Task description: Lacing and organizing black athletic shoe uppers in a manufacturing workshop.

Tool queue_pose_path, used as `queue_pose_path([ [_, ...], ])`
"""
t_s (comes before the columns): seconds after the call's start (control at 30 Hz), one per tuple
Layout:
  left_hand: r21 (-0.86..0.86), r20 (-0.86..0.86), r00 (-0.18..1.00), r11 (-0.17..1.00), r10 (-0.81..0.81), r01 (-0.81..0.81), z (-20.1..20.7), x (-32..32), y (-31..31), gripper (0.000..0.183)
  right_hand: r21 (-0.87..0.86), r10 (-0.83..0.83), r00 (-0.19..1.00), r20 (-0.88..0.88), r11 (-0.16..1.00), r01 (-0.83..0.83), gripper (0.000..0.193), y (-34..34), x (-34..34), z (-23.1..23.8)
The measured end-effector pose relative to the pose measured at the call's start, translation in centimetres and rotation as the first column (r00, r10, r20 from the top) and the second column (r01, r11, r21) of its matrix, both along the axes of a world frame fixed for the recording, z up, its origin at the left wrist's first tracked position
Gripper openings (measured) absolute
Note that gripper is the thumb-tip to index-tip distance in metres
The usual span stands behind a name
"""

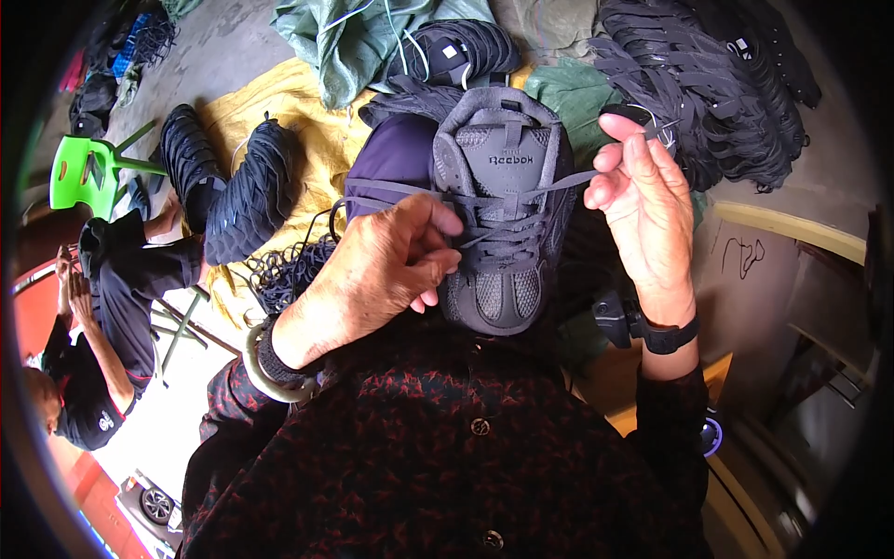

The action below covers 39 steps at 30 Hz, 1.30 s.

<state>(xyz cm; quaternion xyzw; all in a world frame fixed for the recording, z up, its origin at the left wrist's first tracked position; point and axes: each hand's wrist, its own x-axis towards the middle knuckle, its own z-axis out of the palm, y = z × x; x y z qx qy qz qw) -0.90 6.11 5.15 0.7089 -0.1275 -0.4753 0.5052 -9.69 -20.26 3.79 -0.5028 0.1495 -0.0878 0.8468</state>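
Note:
A dark grey shoe upper (510, 177) stands in front of my chest with its toe toward me. A flat grey shoelace (559, 184) is threaded across its front and stretches right from an upper eyelet. My right hand (647, 205), raised beside the shoe, pinches that shoelace between thumb and fingers. At the shoe's left side is my left hand (386, 256), with loosely curled fingers near the lower lacing. Its thumb and forefinger are apart, and nothing shows between them. Another length of lace runs left from the shoe, partly behind this hand.
Dark purple cloth (396, 154) lies beside the shoe. Stacked dark shoe uppers (251, 196) rest on yellow sheeting (317, 102); more uppers (708, 84) are heaped at right. Loose black laces (284, 275) lie left. A co-worker (102, 373) sits near a green chair (84, 177).

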Motion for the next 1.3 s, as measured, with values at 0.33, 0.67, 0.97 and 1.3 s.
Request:
queue_pose_path([
  [0.33, -0.048, 0.362, 0.910, 0.970, -0.204, 0.237, -1.2, 1.3, 0.4, 0.008, -0.122, -0.459, 0.888, 0.015, 0.881, 0.457, 0.033, -10.2, -2.1, 4.2],
  [0.67, 0.016, 0.585, 0.750, 0.929, -0.308, 0.369, -1.1, 2.6, 0.4, 0.014, -0.736, -0.343, 0.932, 0.120, 0.599, 0.315, 0.047, -40.0, -13.8, 9.9],
  [0.97, -0.160, 0.418, 0.890, 0.950, -0.180, 0.267, -1.3, 2.7, -0.3, 0.034, -0.569, -0.525, 0.849, 0.065, 0.679, 0.464, 0.042, -60.0, -19.6, 14.8],
  [1.3, -0.101, 0.655, 0.747, 0.967, -0.113, 0.234, -2.3, 2.7, -0.9, 0.044, -0.690, -0.614, 0.780, 0.123, 0.511, 0.512, 0.040, -53.7, -15.2, 15.5],
])
